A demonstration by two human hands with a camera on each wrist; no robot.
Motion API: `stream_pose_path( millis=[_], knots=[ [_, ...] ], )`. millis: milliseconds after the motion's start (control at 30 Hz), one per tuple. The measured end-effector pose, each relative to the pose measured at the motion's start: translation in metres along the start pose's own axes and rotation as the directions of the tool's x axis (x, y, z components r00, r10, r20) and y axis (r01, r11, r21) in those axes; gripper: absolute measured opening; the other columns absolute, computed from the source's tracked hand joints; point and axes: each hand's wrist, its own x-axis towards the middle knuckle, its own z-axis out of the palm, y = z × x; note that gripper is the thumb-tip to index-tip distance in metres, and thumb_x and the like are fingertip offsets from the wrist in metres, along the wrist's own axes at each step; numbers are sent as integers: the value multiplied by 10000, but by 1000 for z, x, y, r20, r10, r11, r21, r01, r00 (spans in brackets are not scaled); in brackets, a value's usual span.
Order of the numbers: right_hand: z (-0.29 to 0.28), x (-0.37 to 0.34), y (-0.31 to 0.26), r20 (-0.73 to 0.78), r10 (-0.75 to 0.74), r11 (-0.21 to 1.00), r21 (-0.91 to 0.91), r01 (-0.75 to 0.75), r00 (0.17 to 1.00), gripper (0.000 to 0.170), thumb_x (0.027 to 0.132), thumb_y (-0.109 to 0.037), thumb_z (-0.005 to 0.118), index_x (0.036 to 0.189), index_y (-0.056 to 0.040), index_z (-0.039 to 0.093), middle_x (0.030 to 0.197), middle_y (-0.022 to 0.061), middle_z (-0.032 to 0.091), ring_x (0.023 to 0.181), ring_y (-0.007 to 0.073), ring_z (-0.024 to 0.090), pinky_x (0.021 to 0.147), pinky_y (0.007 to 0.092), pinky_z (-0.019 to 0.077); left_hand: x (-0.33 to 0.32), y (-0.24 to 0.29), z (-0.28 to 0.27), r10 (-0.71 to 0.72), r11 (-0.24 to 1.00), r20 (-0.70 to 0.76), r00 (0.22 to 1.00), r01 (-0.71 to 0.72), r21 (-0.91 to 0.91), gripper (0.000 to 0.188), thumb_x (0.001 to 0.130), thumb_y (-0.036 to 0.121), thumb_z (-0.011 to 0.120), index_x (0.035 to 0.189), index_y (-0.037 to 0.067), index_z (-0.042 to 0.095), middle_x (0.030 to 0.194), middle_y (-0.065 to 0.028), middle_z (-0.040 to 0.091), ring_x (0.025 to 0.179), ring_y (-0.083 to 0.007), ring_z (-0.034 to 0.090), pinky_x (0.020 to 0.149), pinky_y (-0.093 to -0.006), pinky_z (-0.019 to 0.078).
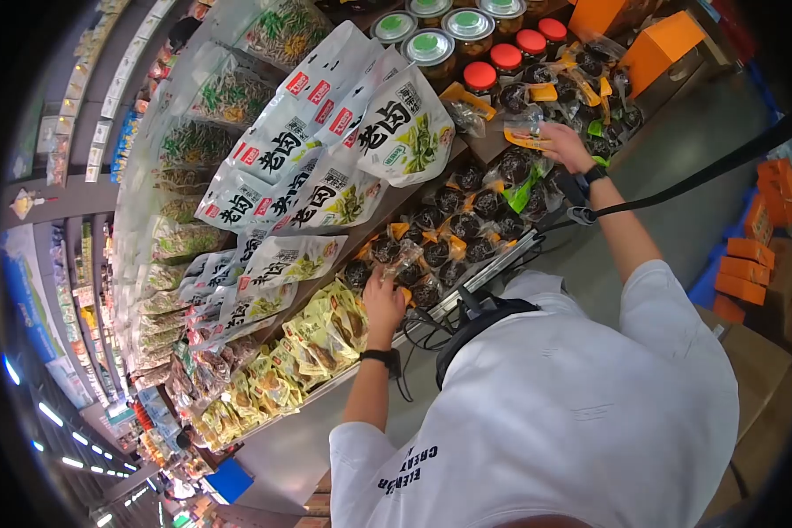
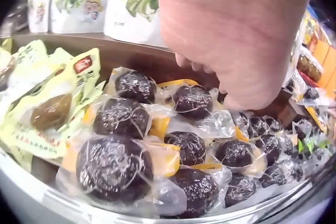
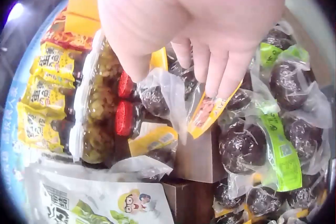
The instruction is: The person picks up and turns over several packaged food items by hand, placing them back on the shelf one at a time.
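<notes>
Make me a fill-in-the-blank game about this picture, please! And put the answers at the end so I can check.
1. The dark bagged foods are ____, not square.
2. The small lids beside the big green-topped jars are coloured ____.
3. Those green-topped jars stand nearer the person's ____ hand.
4. The person's shirt is mostly ____, with black letters on it.

Missing words: round; red; right; white.

White pouches read "老卤"; the shirt (upside down) shows "CREAT".
</notes>
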Motion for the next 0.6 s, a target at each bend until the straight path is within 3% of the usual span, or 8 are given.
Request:
stream_pose_path(
  millis=[133,233,267,300,400,433,567,600],
  knots=[
    [18,53,-12,-71,51,955,-288,-69,996,487,822,-445,641,975,14,592,653,64,565,685,199,612,604,309,476,-45,14,-7,-171,985,-127,977,169,-24,331,756,111,616,1081,49,595,1263,-217,475,1140,-389,463,938,-461,381],
    [18,75,-22,5,-84,848,-526,74,996,471,853,-390,609,1043,40,578,969,170,621,610,218,623,512,330,478,-78,28,-16,-239,971,-172,956,240,-13,313,771,124,639,1071,42,599,1254,-228,481,1123,-402,473,931,-465,387],
    [18,74,-21,-34,-119,830,-552,81,992,432,855,-373,606,1005,32,606,912,156,641,610,213,624,520,337,477,-86,32,-18,-268,962,-197,943,272,-6,312,777,122,640,1076,44,598,1256,-227,480,1123,-401,475,931,-464,388],
    [21,72,-16,-49,-318,752,-621,221,947,355,853,-335,588,844,18,622,740,135,638,702,266,615,645,370,460,-92,37,-21,-279,959,-202,939,285,2,312,777,122,640,1076,44,598,1256,-227,480,1123,-401,475,931,-464,388],
    [18,57,-16,4,-480,738,-538,407,877,290,863,-280,585,860,7,629,785,119,649,726,235,610,663,342,457,-103,48,-25,-385,923,-214,898,371,-104,296,792,102,623,1082,48,597,1237,-231,485,1126,-402,474,929,-447,397],
    [18,47,-19,31,-528,761,-426,489,848,246,882,-240,571,853,-1,626,741,48,617,674,170,564,623,297,430,-105,48,-23,-361,932,-253,898,356,-68,299,787,84,612,1083,50,595,1221,-236,489,1120,-404,476,924,-439,405],
    [-9,-10,-41,174,-426,806,-373,460,888,218,905,-215,554,842,-14,609,692,-26,538,636,79,484,579,247,388,-94,45,-26,-331,938,-287,899,346,-1,310,761,92,615,1066,40,593,1222,-237,490,1113,-404,483,925,-453,403],
    [-17,-26,-44,246,-339,892,-223,394,908,186,915,-209,550,864,-38,602,715,-54,518,635,51,453,568,221,365,-87,46,-28,-333,938,-284,899,346,-4,310,761,92,615,1066,40,593,1222,-237,490,1113,-404,483,925,-453,403]
  ],
)
